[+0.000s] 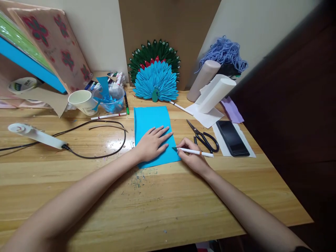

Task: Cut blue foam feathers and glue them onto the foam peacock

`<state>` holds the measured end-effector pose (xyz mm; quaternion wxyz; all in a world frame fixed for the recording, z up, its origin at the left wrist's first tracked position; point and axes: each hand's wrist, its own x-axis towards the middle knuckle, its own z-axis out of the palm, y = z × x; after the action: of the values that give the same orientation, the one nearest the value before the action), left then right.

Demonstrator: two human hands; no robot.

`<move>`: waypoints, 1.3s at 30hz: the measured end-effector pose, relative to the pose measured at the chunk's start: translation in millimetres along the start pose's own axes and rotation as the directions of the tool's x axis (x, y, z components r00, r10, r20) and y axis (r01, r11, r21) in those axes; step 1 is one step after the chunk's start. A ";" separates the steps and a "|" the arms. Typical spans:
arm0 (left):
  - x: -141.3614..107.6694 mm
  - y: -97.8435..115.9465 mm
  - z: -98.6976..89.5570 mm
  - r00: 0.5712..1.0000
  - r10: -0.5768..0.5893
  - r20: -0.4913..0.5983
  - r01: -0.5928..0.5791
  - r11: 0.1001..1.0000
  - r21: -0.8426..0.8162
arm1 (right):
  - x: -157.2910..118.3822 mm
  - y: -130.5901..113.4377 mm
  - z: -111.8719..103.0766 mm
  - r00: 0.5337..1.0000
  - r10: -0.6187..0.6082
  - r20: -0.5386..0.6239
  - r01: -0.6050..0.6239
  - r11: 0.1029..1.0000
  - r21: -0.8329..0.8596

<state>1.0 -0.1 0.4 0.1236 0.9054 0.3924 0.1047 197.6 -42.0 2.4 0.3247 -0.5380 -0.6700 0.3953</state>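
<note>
A bright blue sheet (151, 119), which looks folded along its left side, lies on the wooden table. My left hand (153, 144) rests flat on it with the fingers spread. At the sheet's right edge, my right hand (193, 157) grips a white marker (195, 152) with an orange band. The marker's dark green tip points left, over the edge of the sheet; whether it touches the paper I cannot tell. Just right of that hand lie black-handled scissors (203, 136). Behind the sheet stands a paper peacock (156, 82) with blue and dark green feathers.
On the left are a glue gun (39, 136) with a looping black cord, a paper cup (82, 101) and a plastic tub (111, 101) of blue scraps. A phone (232, 138), paper rolls (219, 94) and blue yarn (223, 54) are on the right. The table (157, 210) ends near my right forearm.
</note>
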 end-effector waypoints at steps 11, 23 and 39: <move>-0.2 -0.6 0.1 1.000 -0.001 0.007 0.000 1.000 0.006 | 0.0 1.3 -3.8 0.991 -0.048 0.128 0.056 0.997 -0.061; 0.3 0.5 -1.5 1.000 -0.003 0.016 0.003 1.000 0.019 | 3.9 5.5 -13.7 0.929 -0.100 0.355 0.078 0.994 0.077; 0.6 -0.5 0.1 1.000 -0.002 0.012 0.002 1.000 0.008 | 6.2 5.9 -7.4 0.998 -0.042 0.035 0.043 0.999 -0.025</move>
<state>1.1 0.6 0.3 0.1225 0.9061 0.3929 0.0978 205.3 -33.9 0.8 0.3145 -0.5207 -0.6918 0.3890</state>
